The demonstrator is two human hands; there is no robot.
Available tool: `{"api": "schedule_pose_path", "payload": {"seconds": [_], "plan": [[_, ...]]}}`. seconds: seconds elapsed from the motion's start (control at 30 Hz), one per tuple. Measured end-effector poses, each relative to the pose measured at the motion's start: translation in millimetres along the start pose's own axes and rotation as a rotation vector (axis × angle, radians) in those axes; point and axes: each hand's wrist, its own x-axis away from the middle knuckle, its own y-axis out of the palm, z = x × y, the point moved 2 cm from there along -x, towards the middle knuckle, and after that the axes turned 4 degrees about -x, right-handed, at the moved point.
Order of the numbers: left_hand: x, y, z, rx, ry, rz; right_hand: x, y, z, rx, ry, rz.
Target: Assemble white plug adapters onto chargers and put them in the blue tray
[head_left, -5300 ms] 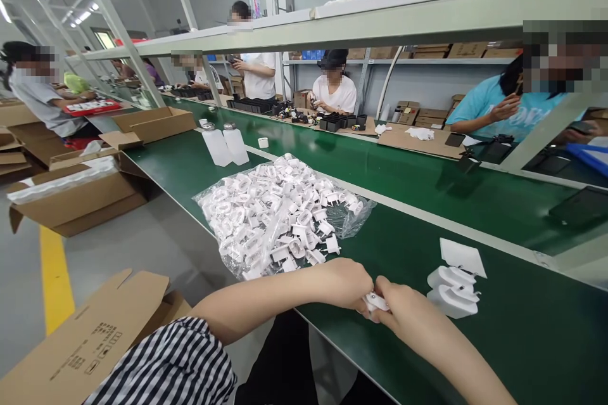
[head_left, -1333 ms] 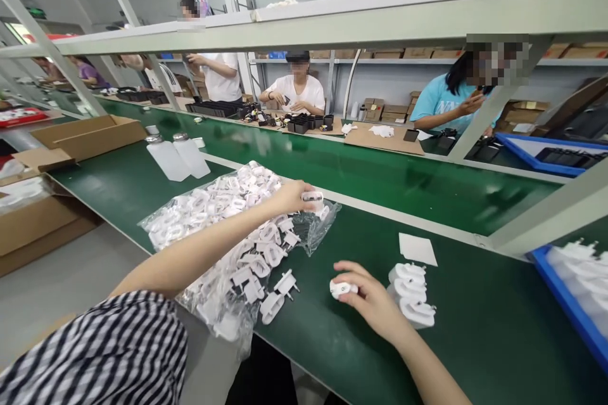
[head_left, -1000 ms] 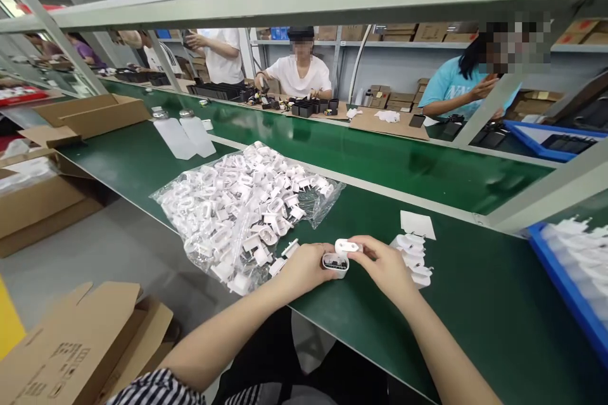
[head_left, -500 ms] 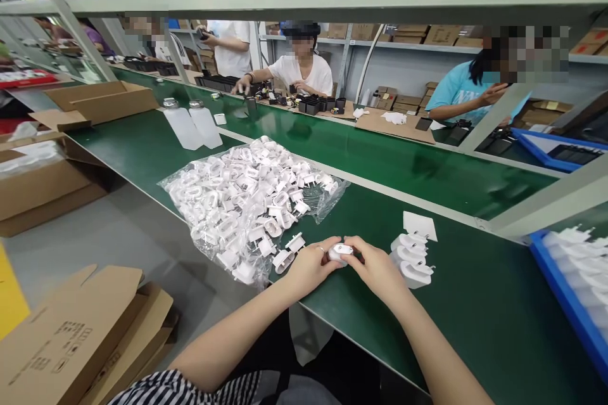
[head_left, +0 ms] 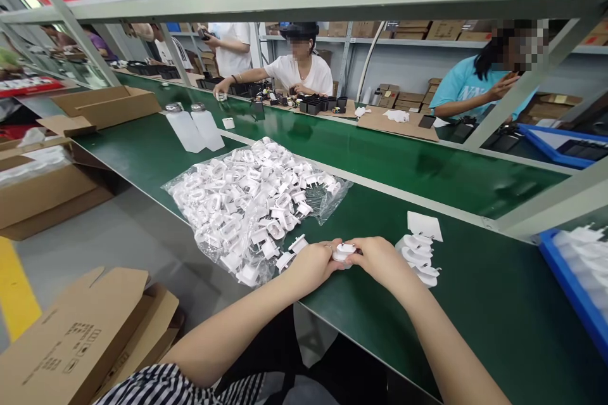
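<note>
My left hand [head_left: 311, 262] and my right hand [head_left: 377, 259] meet over the green bench [head_left: 475, 303], both closed on one small white plug part [head_left: 344, 251] held between the fingertips. To the left lies an open clear bag [head_left: 247, 202] heaped with several white plug parts, some spilled near my left hand. Just right of my right hand sits a small stack of white plug parts [head_left: 420, 259], with a white card [head_left: 425, 225] behind it.
Two white bottles [head_left: 194, 128] stand at the bench's far left. A blue tray [head_left: 577, 272] of white parts sits at the right edge. Cardboard boxes [head_left: 85, 341] lie on the floor to the left. Other people work across the green conveyor [head_left: 389, 164] under a metal shelf.
My left hand fetched a white part from the bag and brought it to the right hand. Both hands have since pressed the two pieces together in front of me.
</note>
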Motion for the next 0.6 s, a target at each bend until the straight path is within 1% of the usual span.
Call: {"api": "schedule_pose_path", "payload": {"seconds": [0.13, 0.23, 0.37, 0.43, 0.5, 0.6], "plan": [[1.3, 3.1, -0.2, -0.031, -0.029, 0.004, 0.2, -2.5, -7.2, 0.094, 0.049, -0.038], [1.3, 5.0, -1.3, -0.022, -0.024, -0.002, -0.3, -1.0, -4.9, 0.068, 0.02, -0.001], [5.0, -0.3, 0.7, 0.038, -0.001, -0.027, 4.5, 2.0, -1.5, 0.039, -0.013, 0.036], [10.6, -3.0, 5.7, 0.077, 0.043, -0.053, 14.6, 5.9, -2.0, 0.026, -0.013, 0.019], [17.7, -2.0, 14.0, 0.111, 0.119, -0.073, 31.3, 11.9, -0.6, 0.01, -0.009, 0.029], [25.3, 10.1, 31.5, 0.171, 0.215, -0.112, 64.2, 21.5, 13.5, -0.057, 0.034, 0.078]]}}
